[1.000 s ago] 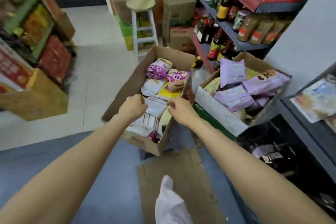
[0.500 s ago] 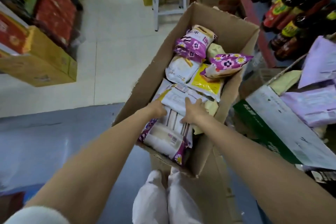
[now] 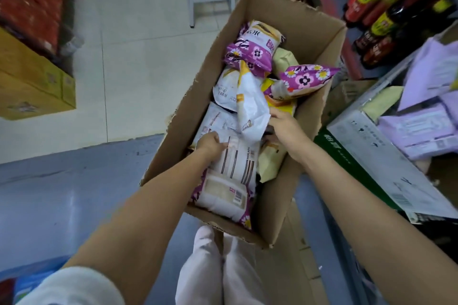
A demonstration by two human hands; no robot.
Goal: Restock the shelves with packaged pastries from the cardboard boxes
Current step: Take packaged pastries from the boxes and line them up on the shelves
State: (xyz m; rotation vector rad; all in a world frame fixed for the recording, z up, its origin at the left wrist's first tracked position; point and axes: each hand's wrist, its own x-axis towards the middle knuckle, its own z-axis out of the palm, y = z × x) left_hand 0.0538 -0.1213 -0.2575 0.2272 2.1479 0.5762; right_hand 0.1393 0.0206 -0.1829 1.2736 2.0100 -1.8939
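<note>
Left grip (image 3: 210,142) curls on a white striped pastry packet (image 3: 238,161) printed "MOLAFE"; right grip (image 3: 285,126) pinches a raised white-and-yellow packet (image 3: 251,109). Both packets sit inside one open cardboard box (image 3: 307,27) on the floor. Farther in: two purple flowered packets (image 3: 306,78).
</note>
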